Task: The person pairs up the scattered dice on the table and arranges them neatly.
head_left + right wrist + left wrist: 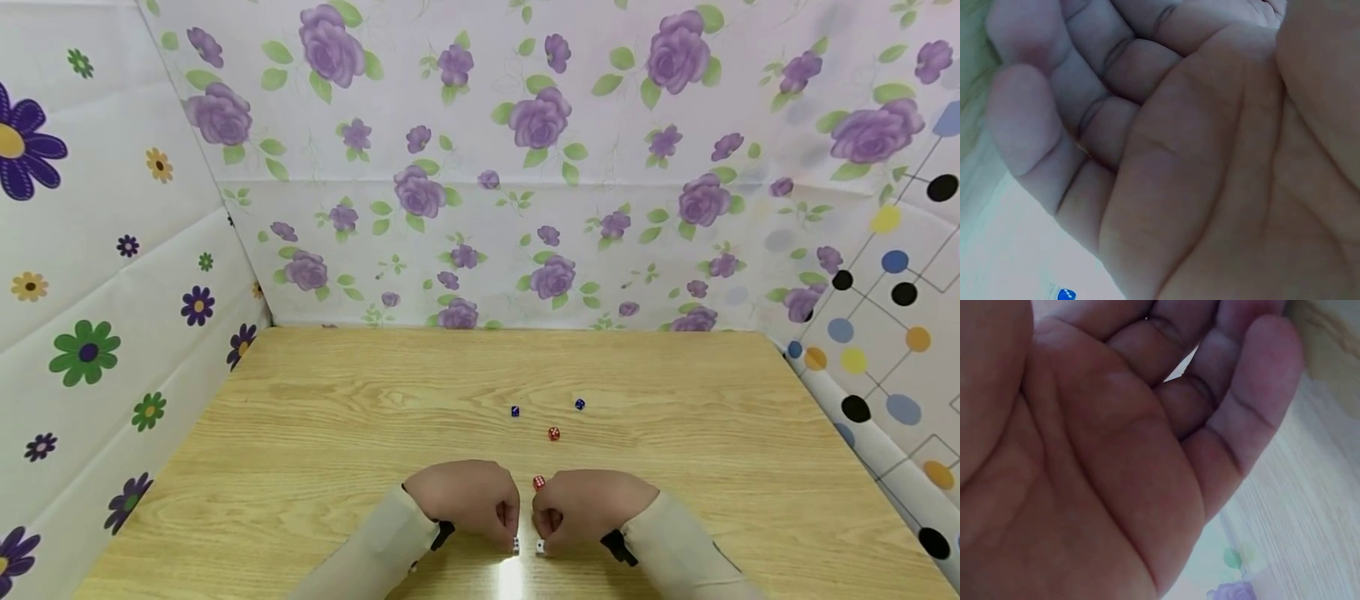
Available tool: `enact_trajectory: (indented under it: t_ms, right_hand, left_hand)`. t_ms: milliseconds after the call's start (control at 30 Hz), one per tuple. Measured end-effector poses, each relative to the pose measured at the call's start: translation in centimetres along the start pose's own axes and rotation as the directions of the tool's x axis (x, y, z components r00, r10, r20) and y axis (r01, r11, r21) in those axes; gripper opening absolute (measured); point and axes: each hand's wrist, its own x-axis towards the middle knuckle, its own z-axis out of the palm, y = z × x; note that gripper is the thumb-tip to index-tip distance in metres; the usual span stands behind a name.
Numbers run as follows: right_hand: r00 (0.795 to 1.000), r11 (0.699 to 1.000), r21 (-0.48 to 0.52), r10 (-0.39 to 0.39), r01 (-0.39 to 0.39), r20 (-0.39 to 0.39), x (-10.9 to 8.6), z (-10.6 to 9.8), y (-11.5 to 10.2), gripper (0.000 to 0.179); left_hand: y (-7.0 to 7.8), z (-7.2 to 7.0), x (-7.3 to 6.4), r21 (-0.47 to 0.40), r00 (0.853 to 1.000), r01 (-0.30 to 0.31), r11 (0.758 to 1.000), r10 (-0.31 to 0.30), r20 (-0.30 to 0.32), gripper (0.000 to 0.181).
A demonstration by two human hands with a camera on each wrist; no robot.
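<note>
Near the table's front edge, my left hand (474, 498) pinches a small white die (516, 544) at its fingertips. Facing it across a narrow gap, my right hand (588, 504) pinches another white die (540, 547). Just beyond the right hand's knuckles lies a red die (538, 482). In both wrist views the palms and curled fingers fill most of the picture, and the white dice are hidden there.
Farther back on the wooden table (337, 400) lie a second red die (553, 433), a blue die (515, 411) and another blue die (580, 404). Flowered cloth (480, 233) walls the back; patterned sheets stand at both sides.
</note>
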Motion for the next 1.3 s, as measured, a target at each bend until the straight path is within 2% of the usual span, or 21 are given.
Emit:
enact_trajectory:
  t_ms: [500, 700, 1000, 1300]
  right_hand:
    - [0.994, 0.994, -0.009, -0.106, 0.105, -0.023, 0.7, 0.5, -0.4, 0.016]
    - [0.996, 0.996, 0.029, -0.088, 0.089, -0.028, 0.8, 0.6, -0.5, 0.016]
    - [0.996, 0.997, 0.01, -0.072, 0.073, -0.06, 0.9, 0.8, -0.6, 0.018]
    - [0.997, 0.998, -0.001, -0.068, 0.068, -0.045, 1.2, 0.8, -0.3, 0.016]
  left_hand:
    - [0.1, 0.1, 0.3, 0.022, 0.999, -0.042, 0.999, 0.042, 0.01, 0.016]
    - [0.0, 0.3, 0.5, 0.048, 0.998, -0.057, 0.997, 0.057, 0.007, 0.016]
    - [0.4, 0.4, 0.4, 0.063, 0.999, -0.026, 0.998, 0.027, -0.023, 0.015]
    - [0.2, 0.4, 0.4, 0.063, 0.999, -0.04, 0.997, 0.042, -0.026, 0.013]
